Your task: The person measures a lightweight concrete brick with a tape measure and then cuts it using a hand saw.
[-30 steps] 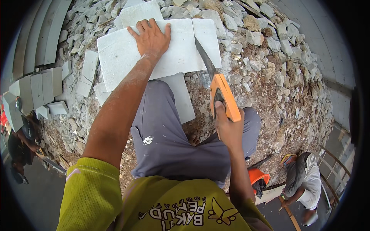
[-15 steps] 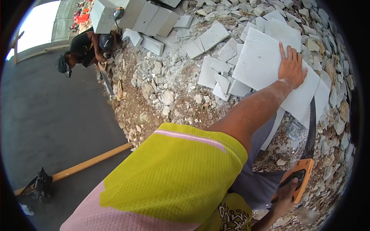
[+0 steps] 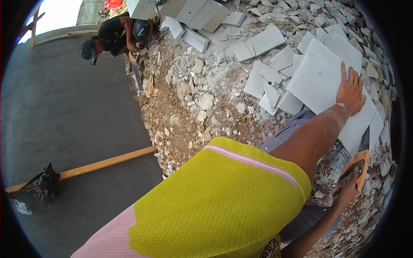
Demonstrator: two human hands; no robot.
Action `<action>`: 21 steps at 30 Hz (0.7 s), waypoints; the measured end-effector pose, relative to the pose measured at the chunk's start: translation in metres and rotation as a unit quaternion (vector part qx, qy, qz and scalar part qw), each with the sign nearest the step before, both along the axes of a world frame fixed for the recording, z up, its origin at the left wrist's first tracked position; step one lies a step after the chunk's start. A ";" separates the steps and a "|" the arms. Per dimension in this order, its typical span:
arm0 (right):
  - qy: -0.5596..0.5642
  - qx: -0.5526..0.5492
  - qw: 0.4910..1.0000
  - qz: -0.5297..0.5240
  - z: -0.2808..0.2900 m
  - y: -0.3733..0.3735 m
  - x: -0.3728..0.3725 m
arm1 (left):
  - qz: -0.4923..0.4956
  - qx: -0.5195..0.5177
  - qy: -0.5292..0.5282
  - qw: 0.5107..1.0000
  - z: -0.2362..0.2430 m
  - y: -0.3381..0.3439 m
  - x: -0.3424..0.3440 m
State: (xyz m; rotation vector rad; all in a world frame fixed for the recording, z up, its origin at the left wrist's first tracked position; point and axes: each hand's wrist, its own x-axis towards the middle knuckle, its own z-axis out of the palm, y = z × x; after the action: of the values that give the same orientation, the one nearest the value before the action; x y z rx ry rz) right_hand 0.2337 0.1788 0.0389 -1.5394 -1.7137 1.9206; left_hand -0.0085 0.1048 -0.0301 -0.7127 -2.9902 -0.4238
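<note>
My left hand [image 3: 351, 91] lies with spread fingers on a pale, flat block slab [image 3: 320, 73], pressing its upper face near the right edge. Below it, my right hand [image 3: 349, 187] is wrapped around the orange handle of a handsaw [image 3: 364, 165]. Only a short stretch of the blade shows, between the handle and the slab's near right edge; the rest is hidden by the slab. Other thin slab pieces lie under and beside this one. Both forearms carry pale dust.
Broken slab pieces [image 3: 266, 41] and rubble [image 3: 206, 101] cover the ground. Thick white blocks [image 3: 202, 13] stand at the back. At far left a co-worker [image 3: 114, 34] bends down holding another saw [image 3: 136, 71]. A wooden strip [image 3: 107, 160] and a black bag [image 3: 46, 182] lie on dark flooring.
The saw has slid forward, away from me, so its handle is now close to the slab and less blade shows. My left hand stays on the slab. The whole view has shifted.
</note>
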 end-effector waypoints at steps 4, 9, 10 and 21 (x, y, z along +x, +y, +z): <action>0.012 0.002 1.000 0.013 -0.003 -0.016 0.010 | 0.001 0.012 -0.014 1.000 -0.015 -0.009 0.013; -0.079 0.123 0.989 0.008 0.072 -0.044 0.111 | 0.014 0.012 0.031 0.999 -0.014 -0.014 0.003; -0.042 0.082 0.996 0.013 0.048 -0.030 0.083 | 0.006 0.006 0.018 1.000 -0.008 -0.009 -0.001; -0.073 0.150 0.985 -0.033 0.090 -0.071 0.102 | 0.015 0.008 0.018 1.000 -0.006 -0.019 0.003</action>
State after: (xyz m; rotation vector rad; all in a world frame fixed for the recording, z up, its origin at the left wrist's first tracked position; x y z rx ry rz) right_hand 0.3353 0.1082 0.1286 -1.6286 -1.8810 1.4687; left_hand -0.0054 0.0856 -0.0358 -0.6658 -2.9569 -0.4273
